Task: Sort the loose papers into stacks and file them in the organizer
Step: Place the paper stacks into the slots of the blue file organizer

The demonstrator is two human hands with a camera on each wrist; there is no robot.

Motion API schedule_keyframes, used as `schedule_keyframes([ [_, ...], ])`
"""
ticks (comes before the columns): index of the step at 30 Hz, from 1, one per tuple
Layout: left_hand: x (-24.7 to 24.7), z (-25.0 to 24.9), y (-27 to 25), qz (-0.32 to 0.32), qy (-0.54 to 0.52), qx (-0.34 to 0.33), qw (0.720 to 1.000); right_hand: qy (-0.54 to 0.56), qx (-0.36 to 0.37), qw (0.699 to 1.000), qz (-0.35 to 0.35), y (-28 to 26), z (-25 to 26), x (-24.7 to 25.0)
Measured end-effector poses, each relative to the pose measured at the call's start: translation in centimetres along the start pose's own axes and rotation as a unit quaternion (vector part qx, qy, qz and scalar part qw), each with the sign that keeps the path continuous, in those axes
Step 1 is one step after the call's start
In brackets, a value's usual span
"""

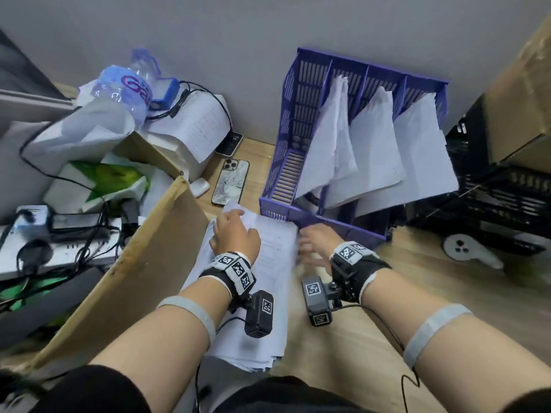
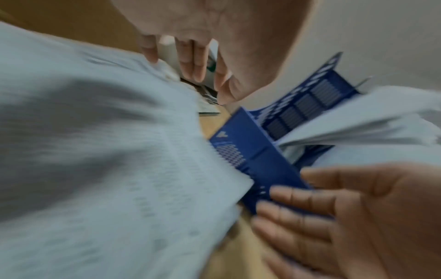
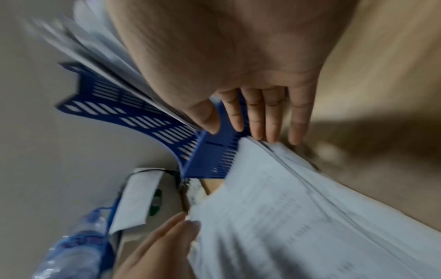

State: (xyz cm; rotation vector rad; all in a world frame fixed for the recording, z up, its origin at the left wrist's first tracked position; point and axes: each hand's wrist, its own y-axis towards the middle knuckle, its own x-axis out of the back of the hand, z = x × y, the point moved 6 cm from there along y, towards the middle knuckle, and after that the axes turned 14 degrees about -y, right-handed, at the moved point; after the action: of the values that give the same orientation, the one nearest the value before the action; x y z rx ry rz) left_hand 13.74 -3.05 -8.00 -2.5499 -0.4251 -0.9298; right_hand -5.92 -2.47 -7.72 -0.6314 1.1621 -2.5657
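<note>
A stack of printed loose papers (image 1: pixel 262 293) lies on the wooden desk in front of me. My left hand (image 1: pixel 235 234) rests on its far left corner with straight fingers (image 2: pixel 190 62) touching the edge. My right hand (image 1: pixel 313 245) is blurred and stands flat against the stack's right edge (image 3: pixel 298 217), fingers (image 3: pixel 269 122) straight, holding nothing. Just behind both hands stands the blue-purple organizer (image 1: pixel 298 114). Three of its compartments hold leaning sheets (image 1: pixel 372 144); the leftmost one is empty.
A cardboard box flap (image 1: pixel 134 278) borders the stack on the left. Two phones (image 1: pixel 231 181) and an earbud case (image 1: pixel 199 186) lie beyond it, with a water bottle (image 1: pixel 125 87), bags and cables further left. Black crates (image 1: pixel 492 189) and a white controller (image 1: pixel 468 248) sit at the right.
</note>
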Motion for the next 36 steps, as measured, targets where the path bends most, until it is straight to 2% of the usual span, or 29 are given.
schedule_keyframes([
  [4, 1.1, 6.6, -2.1, 0.049, 0.041, 0.129, 0.990, -0.157, -0.080, 0.984, 0.026, 3.1, -6.3, -3.1],
  [6, 1.0, 9.0, -3.3, 0.062, 0.038, 0.171, 0.983, -0.150, -0.093, 0.984, 0.035, 3.0, -7.5, -4.3],
  [9, 0.6, 11.1, -5.0, 0.064, 0.043, 0.198, 0.977, -0.125, -0.117, 0.985, 0.020, 0.9, -7.3, -5.7],
  [12, 0.7, 11.6, -5.2, 0.051, 0.053, 0.192, 0.979, -0.145, -0.122, 0.982, 0.025, 0.0, -6.5, -6.3],
  [16, 0.9, 11.8, -4.1, 0.073, 0.074, 0.180, 0.978, -0.130, -0.131, 0.983, 0.017, 0.9, -7.0, -6.8],
  [21, 0.7, 11.8, -3.9, 0.081, 0.098, 0.179, 0.976, -0.165, -0.076, 0.982, -0.039, 1.8, -6.1, -8.2],
  [28, 0.7, 10.9, -3.3, 0.063, 0.062, 0.183, 0.979, -0.051, -0.117, 0.988, -0.088, 1.6, -6.8, -8.3],
  [31, 1.1, 10.9, -2.7, 0.066, 0.070, 0.181, 0.979, -0.064, -0.078, 0.994, -0.049, 1.7, -6.5, -8.0],
  [33, 0.9, 11.0, -2.6, 0.077, 0.063, 0.185, 0.978, -0.073, -0.041, 0.995, -0.049, 1.4, -6.2, -7.6],
  [36, 0.7, 10.8, -2.2, 0.058, -0.049, 0.158, 0.985, -0.037, 0.031, 0.997, -0.059, 0.7, -6.0, -6.3],
])
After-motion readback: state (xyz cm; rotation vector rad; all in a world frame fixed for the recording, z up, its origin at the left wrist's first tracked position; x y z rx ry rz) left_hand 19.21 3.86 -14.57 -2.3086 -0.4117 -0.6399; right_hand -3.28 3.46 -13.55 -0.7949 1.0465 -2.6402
